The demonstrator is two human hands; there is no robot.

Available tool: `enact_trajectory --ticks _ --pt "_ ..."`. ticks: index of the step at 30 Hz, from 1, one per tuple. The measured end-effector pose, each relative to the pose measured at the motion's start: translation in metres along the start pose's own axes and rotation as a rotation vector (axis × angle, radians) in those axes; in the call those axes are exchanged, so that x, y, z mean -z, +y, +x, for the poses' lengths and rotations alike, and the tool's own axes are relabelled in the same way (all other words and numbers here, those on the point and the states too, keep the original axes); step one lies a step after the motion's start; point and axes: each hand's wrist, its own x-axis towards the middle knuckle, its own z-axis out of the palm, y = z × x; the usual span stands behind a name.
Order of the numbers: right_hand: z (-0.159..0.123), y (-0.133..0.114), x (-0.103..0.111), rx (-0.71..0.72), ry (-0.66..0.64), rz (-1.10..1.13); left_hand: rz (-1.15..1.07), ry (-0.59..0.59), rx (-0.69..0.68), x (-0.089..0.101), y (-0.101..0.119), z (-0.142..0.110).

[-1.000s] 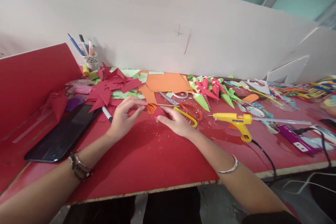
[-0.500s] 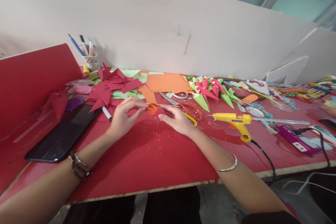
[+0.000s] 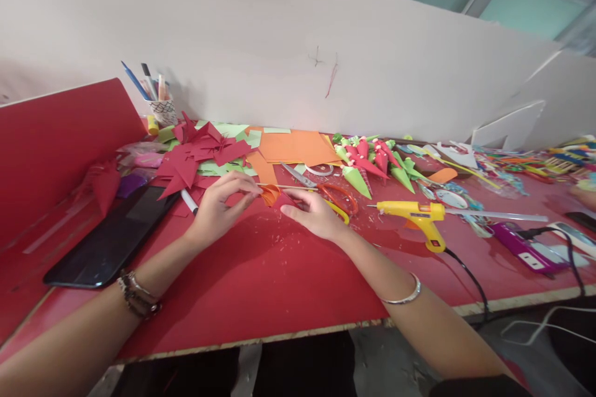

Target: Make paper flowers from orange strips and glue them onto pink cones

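My left hand pinches the end of a thin wooden stick that carries a small folded orange paper piece. Just to its right, my right hand has its fingers closed on a small red paper piece pressed against the orange one. Both hands hover low over the red table. Scissors with orange and yellow handles lie right behind my right hand.
A yellow glue gun with a black cord lies to the right. A dark tablet lies at the left. Red paper pinwheels, orange sheets, green and red paper cones and a pen cup line the back.
My right hand has lifted off the table and brought the red paper piece up against the orange piece on the stick. My left hand has stayed almost still.
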Motion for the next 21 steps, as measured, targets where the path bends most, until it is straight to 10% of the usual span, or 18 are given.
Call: enact_trajectory --ticks 10,21 --pt "0.0019 0.001 -0.0017 0.223 0.021 -0.285 -0.174 0.0 0.101 -0.0042 0.0014 -0.0055" --pt "-0.0013 0.0069 -0.0003 0.165 -0.006 -0.585 -0.187 0.024 0.14 -0.0064 0.0053 -0.0038"
